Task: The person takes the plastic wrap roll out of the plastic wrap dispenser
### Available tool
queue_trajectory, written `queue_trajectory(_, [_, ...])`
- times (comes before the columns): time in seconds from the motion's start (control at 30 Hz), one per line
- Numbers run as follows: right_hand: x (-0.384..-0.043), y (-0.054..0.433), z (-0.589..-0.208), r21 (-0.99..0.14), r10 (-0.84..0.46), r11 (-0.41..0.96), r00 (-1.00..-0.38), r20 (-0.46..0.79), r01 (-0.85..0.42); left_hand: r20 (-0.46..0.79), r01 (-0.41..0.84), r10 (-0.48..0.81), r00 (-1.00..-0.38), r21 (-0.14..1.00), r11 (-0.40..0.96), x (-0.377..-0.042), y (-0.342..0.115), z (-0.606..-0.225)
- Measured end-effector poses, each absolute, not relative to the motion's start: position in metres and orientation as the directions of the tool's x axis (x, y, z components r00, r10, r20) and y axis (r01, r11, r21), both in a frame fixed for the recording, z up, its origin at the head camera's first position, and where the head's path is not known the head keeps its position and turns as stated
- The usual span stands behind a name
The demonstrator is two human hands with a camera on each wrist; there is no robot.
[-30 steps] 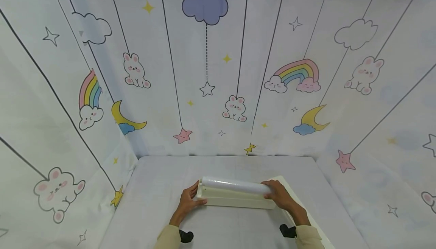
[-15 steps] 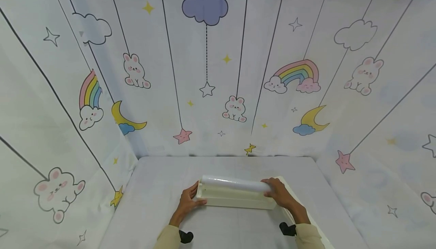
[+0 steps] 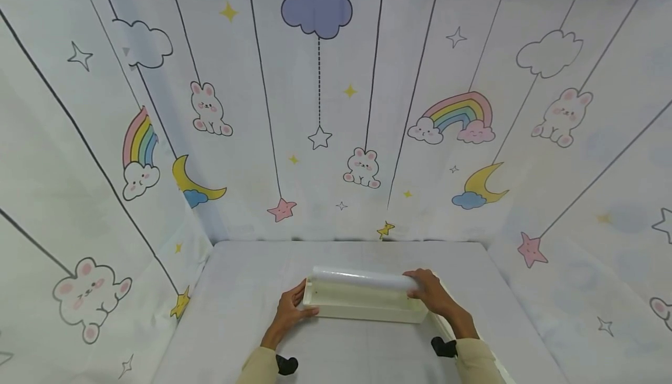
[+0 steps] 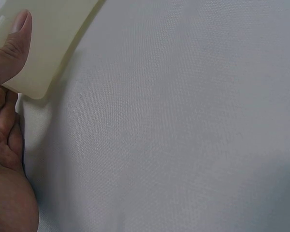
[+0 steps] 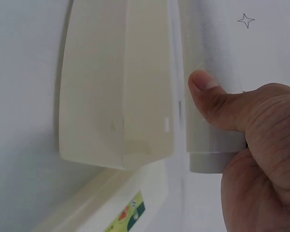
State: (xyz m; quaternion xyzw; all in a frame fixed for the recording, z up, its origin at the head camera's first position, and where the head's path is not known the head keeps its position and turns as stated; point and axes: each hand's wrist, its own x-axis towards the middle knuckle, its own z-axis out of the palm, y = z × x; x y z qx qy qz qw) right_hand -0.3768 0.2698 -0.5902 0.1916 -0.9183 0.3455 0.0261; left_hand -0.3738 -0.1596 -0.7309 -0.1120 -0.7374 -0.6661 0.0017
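A roll of cling film point(image 3: 362, 278), shiny and whitish, lies lengthwise along the far side of a long cream box point(image 3: 362, 314). My right hand point(image 3: 437, 297) grips the roll's right end. In the right wrist view the thumb lies along the film point(image 5: 212, 130), the core's end sticks out below, and a gap separates roll and box. My left hand point(image 3: 290, 309) holds the box's left end, thumb on the near wall, fingers behind; the left wrist view shows that thumb on the cream wall point(image 4: 53, 58).
A second long cream piece point(image 5: 94, 200) with a green and yellow label point(image 5: 125, 212) lies slantwise at the right, partly under my right forearm. White cloth covers the table point(image 3: 252, 279). Walls of printed cloth point(image 3: 320, 197) enclose the back and both sides.
My right hand has moved slightly up and away with the roll, so more of the box's inside shows. The left hand and the box stay nearly in place.
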Motion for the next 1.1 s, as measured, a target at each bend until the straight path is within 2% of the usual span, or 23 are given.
queue_trajectory(0.33, [-0.386,0.267,-0.588,-0.652,-0.316,0.696,-0.944,0.099,-0.302,0.2,0.226,0.171,-0.965,0.963,0.146,-0.363,-0.157,-0.716])
queue_trajectory(0.47, [-0.388,0.267,-0.589,-0.639,-0.324,0.698,-0.938,0.121,-0.323,0.227,0.254,0.179,-0.957,0.956,0.148,-0.366,-0.158,-0.719])
queue_trajectory(0.73, [-0.388,0.268,-0.588,-0.635,-0.332,0.689,-0.931,0.153,-0.349,0.108,0.122,0.156,-0.982,0.989,0.081,-0.375,-0.159,-0.73])
queue_trajectory(0.9, [-0.389,0.267,-0.588,-0.655,-0.322,0.675,-0.934,0.153,-0.34,0.106,0.113,0.157,-0.982,0.993,0.041,-0.377,-0.159,-0.732])
queue_trajectory(1.1, [-0.388,0.265,-0.591,-0.666,-0.306,0.67,-0.939,0.155,-0.328,0.076,0.085,0.154,-0.985,0.995,0.055,-0.376,-0.159,-0.73])
